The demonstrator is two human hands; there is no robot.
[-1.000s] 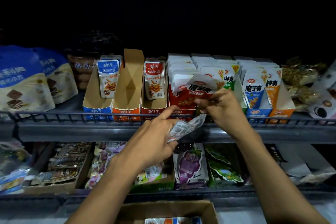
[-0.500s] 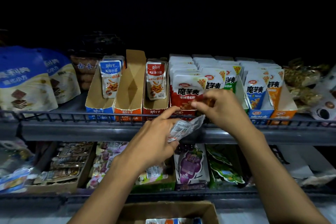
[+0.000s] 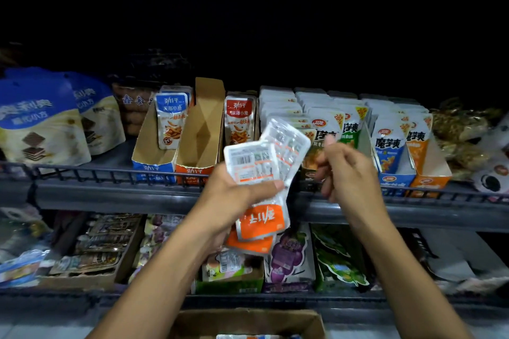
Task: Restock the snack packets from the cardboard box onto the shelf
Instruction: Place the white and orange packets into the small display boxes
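The left hand [image 3: 234, 198] holds snack packets [image 3: 261, 173] standing tall, backs showing, orange ends down, before the shelf [image 3: 110, 195]. Earlier they lay lower and flatter. The right hand [image 3: 349, 173], loosely curled, holds nothing and has left the shelf packets.

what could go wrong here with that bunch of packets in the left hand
1. The left hand holds several orange-and-white packets fanned out in one grip; the loose ones may slip and drop toward the lower shelf or the cardboard box.
2. The empty orange tray stands narrow between the stocked blue tray and red packets; pushing the bunch in could knock those neighbours over.
3. The packets appear upside down, back side out, so they may get shelved wrongly.
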